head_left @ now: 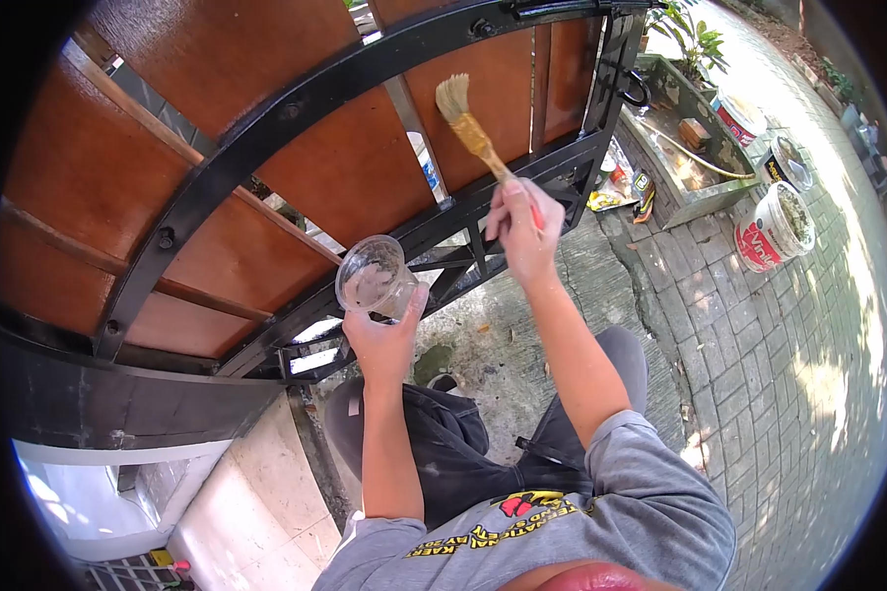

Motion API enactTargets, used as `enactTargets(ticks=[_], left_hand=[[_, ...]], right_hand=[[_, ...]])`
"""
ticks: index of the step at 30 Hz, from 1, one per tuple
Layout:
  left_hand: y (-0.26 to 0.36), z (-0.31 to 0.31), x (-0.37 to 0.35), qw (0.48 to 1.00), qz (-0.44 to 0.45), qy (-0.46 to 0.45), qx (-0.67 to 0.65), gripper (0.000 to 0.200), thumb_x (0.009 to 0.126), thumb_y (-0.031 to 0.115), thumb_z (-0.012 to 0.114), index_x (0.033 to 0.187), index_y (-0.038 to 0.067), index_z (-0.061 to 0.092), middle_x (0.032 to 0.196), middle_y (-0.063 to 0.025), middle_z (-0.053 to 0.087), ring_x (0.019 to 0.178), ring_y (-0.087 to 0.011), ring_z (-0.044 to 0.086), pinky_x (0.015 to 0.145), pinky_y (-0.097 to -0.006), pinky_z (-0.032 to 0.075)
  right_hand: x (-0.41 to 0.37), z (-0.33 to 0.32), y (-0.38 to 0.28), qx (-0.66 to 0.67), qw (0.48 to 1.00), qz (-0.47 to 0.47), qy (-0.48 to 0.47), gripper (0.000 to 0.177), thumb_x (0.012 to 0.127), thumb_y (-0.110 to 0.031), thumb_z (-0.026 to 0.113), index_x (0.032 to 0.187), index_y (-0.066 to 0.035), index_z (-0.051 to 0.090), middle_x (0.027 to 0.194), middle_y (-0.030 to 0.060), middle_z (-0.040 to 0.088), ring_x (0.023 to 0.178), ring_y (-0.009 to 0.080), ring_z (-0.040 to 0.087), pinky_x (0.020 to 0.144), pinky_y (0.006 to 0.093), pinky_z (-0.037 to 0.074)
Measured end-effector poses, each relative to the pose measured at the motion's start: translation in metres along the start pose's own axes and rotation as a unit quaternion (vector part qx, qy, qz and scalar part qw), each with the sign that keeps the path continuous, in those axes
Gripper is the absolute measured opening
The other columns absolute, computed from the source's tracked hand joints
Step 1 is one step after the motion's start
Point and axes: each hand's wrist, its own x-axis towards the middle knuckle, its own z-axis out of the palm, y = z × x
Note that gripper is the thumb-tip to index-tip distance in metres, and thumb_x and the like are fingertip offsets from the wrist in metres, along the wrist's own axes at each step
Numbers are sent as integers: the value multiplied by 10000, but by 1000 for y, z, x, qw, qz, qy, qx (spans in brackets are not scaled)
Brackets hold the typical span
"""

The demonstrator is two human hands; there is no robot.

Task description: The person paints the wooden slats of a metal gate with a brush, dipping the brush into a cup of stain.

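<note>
My right hand [525, 229] is closed around the handle of a paintbrush [475, 135], whose pale bristles point up and overlap a brown wooden panel [483, 79] of the gate in this view. In my left hand [382, 340] is a clear plastic cup [373, 276], tilted so its mouth faces up toward me, with some pale whitish stuff inside. Wood slats with a glossy brown finish fill the gate, held in a black metal frame [296, 106] with bolts along its curved bar.
On the right, a paint bucket [774, 229] stands on the paving bricks [729, 345] with other buckets [739, 116] behind it. A concrete planter box [695, 202] with a plant sits beside the gate's end. Colourful packets [616, 182] lie near it.
</note>
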Motion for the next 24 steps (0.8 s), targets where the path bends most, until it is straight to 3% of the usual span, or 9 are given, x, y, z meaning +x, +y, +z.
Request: enactTargets(ticks=[3, 6, 9, 12, 16, 18, 20, 21, 24], left_hand=[[0, 3, 1, 1000, 13, -16, 11, 620, 779, 177, 942, 1266, -12, 607, 1105, -131, 724, 1014, -221, 698, 942, -358, 534], [0, 6, 1, 999, 17, -26, 18, 614, 777, 182, 944, 1258, -11, 614, 1099, -128, 724, 1011, -220, 698, 942, -356, 533], [-2, 8, 3, 999, 19, -23, 22, 614, 774, 190, 947, 1252, -11, 619, 1098, -127, 724, 1007, -219, 698, 943, -354, 531], [-2, 8, 4, 999, 31, -22, 34, 619, 772, 197, 949, 1251, -15, 619, 1097, -129, 725, 1004, -219, 699, 943, -355, 531], [-3, 9, 2, 999, 20, -22, 19, 623, 768, 197, 950, 1250, -17, 618, 1086, -129, 725, 1004, -219, 701, 936, -357, 534], [-2, 8, 1, 999, 9, -24, 21, 627, 767, 197, 950, 1251, -19, 616, 1086, -129, 726, 1004, -219, 702, 930, -358, 537], [-1, 10, 1, 999, 6, -27, 17, 632, 764, 199, 951, 1250, -23, 615, 1085, -134, 727, 1005, -222, 703, 926, -358, 539], [-1, 10, 2, 999, 9, -28, 13, 635, 761, 202, 952, 1250, -26, 616, 1084, -137, 728, 1006, -225, 704, 926, -358, 540], [0, 10, 5, 999, 14, -26, 22, 649, 751, 219, 957, 1245, -32, 619, 1078, -147, 731, 1003, -237, 709, 929, -359, 543]], right_hand=[[10, -22, 6, -119, 987, -93, 62, 363, 1089, -232, 559, 845, 19, 653, 592, 31, 630, 544, 61, 552, 535, 242, 426], [20, -38, 21, -98, 981, -82, 149, 395, 1109, -268, 518, 848, 3, 637, 575, 34, 606, 500, 48, 488, 506, 216, 350], [13, -45, 27, -97, 982, -41, 159, 396, 1113, -260, 512, 843, 3, 631, 581, 29, 601, 503, 46, 490, 504, 214, 345], [-5, -30, 26, -81, 976, -99, 177, 406, 1117, -266, 502, 844, 3, 635, 586, 26, 607, 498, 46, 486, 501, 218, 340], [-6, -35, 0, -120, 975, -132, 132, 394, 1111, -255, 506, 870, 18, 658, 597, 34, 633, 515, 52, 507, 512, 232, 382], [-1, -38, -7, -186, 971, -144, 27, 250, 1039, -185, 613, 873, -13, 686, 592, 46, 643, 514, 113, 603, 523, 290, 461], [5, -34, -3, -261, 941, -212, -26, 211, 1013, -173, 658, 868, -24, 692, 575, 78, 606, 489, 156, 604, 512, 324, 460], [6, -37, -2, -302, 929, -215, -9, 212, 1003, -168, 682, 861, -11, 682, 574, 119, 572, 478, 194, 602, 509, 353, 461], [21, -49, 2, -222, 965, -110, 86, 353, 1070, -239, 622, 799, -13, 653, 553, 21, 570, 492, 96, 549, 485, 292, 419]])
